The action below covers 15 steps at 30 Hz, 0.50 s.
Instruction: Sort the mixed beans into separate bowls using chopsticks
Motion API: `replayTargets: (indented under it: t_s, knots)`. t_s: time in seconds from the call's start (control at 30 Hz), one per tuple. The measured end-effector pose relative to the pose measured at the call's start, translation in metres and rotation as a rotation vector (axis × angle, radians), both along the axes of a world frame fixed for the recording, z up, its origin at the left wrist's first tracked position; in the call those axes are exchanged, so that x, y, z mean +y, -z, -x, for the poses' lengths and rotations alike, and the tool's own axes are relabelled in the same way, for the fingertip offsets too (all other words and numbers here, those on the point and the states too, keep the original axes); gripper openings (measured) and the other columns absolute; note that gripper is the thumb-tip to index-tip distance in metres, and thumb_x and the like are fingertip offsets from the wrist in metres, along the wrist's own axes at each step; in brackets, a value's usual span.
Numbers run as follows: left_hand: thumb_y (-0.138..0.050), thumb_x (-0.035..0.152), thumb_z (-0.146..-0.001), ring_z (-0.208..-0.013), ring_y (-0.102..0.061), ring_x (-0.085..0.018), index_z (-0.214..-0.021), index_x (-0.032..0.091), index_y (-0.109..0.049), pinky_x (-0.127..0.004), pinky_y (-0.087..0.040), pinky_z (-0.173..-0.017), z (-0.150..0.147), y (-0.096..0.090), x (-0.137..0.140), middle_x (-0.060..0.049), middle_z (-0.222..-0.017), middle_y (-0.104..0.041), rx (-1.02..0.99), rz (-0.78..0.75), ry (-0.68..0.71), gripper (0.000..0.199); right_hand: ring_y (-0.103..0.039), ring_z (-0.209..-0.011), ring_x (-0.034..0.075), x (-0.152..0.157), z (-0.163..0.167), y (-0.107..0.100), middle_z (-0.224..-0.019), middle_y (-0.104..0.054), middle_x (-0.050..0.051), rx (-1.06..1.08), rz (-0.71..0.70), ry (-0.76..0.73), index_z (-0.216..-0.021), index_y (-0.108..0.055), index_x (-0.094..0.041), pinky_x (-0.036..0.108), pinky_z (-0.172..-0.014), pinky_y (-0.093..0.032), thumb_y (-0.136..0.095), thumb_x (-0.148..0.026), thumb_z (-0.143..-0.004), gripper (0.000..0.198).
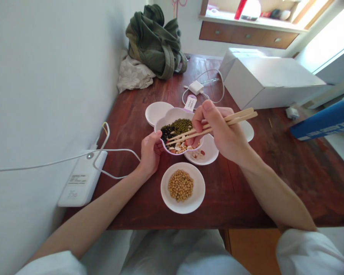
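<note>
My left hand point(151, 152) grips the left rim of a white, lobed bowl with a lilac edge point(172, 114). Inside the bowl lie black beans point(167, 131), green mung beans point(183, 125), and peanuts mixed with soybeans point(179, 147). A pair of wooden chopsticks point(232, 118) is held in my right hand point(220, 130), their tips down among the beans at the bowl's left side. Whether the tips pinch a bean is too small to tell. Below the bowl, a white dish point(199, 200) carries a heap of soybeans point(180, 185). Another dish point(210, 156), partly under the bowl, has a few peanuts point(199, 154).
White dishes point(157, 110) point(248, 130) stand behind the bowl and right of my hand. A charger with cable point(196, 87), a green bag point(154, 42) and a white box point(275, 76) are farther back. A power strip point(83, 177) lies left; a blue carton point(323, 118) is right.
</note>
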State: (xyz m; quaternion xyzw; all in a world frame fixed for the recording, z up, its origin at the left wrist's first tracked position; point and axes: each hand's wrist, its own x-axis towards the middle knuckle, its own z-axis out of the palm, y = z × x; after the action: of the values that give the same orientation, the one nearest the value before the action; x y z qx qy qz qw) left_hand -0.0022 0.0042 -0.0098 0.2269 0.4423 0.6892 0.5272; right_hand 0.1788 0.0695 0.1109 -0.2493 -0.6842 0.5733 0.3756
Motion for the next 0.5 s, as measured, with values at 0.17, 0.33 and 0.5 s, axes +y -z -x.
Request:
replayTargets:
  t_s: [0.17,0.33,0.5]
  knots:
    - [-0.085,0.055,-0.083,-0.098,-0.086,-0.033,-0.094,0.020,-0.072,-0.044,-0.072,-0.081,0.000,0.000,0.000,-0.006,-0.088,-0.083,0.008,-0.004,-0.006,0.040,-0.066,-0.048,0.014,0.005,0.000,0.002,-0.056,-0.056,-0.001,0.014,0.003,0.004,-0.064,-0.056,-0.023,0.024,-0.042,-0.050,-0.063,-0.091,-0.094,0.075]
    - [-0.085,0.055,-0.082,-0.094,-0.086,-0.032,-0.093,0.020,-0.072,-0.043,-0.072,-0.080,0.000,0.001,0.000,-0.006,-0.088,-0.084,0.002,0.006,-0.010,0.039,-0.066,-0.050,0.017,0.007,-0.011,-0.009,-0.055,-0.061,0.000,-0.003,0.010,-0.010,-0.064,-0.059,-0.024,0.028,-0.046,-0.052,-0.061,-0.082,-0.102,0.070]
    - [-0.084,0.056,-0.083,-0.095,-0.086,-0.033,-0.094,0.020,-0.072,-0.044,-0.072,-0.080,0.000,0.001,0.000,-0.006,-0.087,-0.083,0.014,0.001,-0.004,0.040,-0.069,-0.055,0.017,0.005,-0.015,-0.013,-0.059,-0.064,0.001,-0.062,0.007,-0.075,-0.067,-0.061,-0.024,0.029,-0.050,-0.053,-0.060,-0.078,-0.105,0.067]
